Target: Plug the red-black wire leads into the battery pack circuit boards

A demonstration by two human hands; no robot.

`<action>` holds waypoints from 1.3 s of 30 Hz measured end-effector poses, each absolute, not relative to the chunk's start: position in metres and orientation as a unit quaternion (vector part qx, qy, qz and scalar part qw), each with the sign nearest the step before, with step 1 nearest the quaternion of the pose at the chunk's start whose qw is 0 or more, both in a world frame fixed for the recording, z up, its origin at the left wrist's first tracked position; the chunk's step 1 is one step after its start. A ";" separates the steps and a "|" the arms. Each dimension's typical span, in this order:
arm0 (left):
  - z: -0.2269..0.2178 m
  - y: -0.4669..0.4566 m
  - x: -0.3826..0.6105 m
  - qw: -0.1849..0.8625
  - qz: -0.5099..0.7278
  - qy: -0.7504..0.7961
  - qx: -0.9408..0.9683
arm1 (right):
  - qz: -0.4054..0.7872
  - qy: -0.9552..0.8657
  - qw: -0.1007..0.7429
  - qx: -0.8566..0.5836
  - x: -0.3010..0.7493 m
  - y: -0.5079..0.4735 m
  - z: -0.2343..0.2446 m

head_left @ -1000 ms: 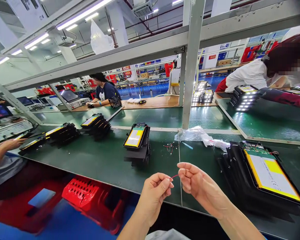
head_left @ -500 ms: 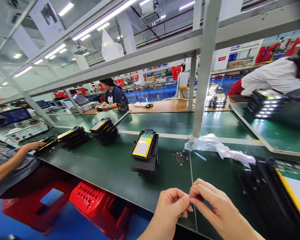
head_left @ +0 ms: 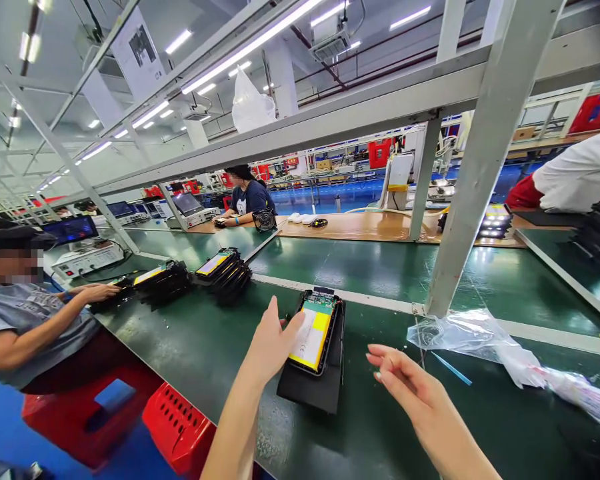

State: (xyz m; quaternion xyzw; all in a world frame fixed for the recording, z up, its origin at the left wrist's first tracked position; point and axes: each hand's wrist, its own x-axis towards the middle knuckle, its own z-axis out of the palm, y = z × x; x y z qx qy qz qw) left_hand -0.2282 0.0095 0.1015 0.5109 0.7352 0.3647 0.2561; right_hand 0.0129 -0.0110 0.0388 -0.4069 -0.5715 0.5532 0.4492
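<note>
Stacked electronic units (head_left: 313, 343) on a green workbench (head_left: 210, 340) show this is a factory.

The left hand (head_left: 270, 341) is spreading at the device's (head_left: 314, 333) left edge, the right hand (head_left: 414, 392) is pinching a white bit (head_left: 379, 376) right of the device, and a bag (head_left: 457, 333) is lying farther right.

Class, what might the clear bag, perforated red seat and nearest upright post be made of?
Clear bag: apparently thin plastic film, see-through and crinkled. Red seat: probably glossy moulded plastic, by its sheen and holes. Upright post: likely painted metal, from its smooth grey coat.
</note>
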 end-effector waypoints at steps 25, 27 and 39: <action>0.106 -0.011 -0.180 0.194 0.284 0.667 0.662 | 0.696 -0.396 0.488 -0.347 -0.019 -0.006 0.061; 0.107 -0.017 -0.171 0.151 0.269 0.665 0.680 | 0.708 -0.363 0.511 -0.327 -0.016 -0.010 0.053; 0.117 -0.028 -0.147 0.142 0.286 0.632 0.706 | 0.697 -0.303 0.575 -0.302 -0.010 -0.018 0.057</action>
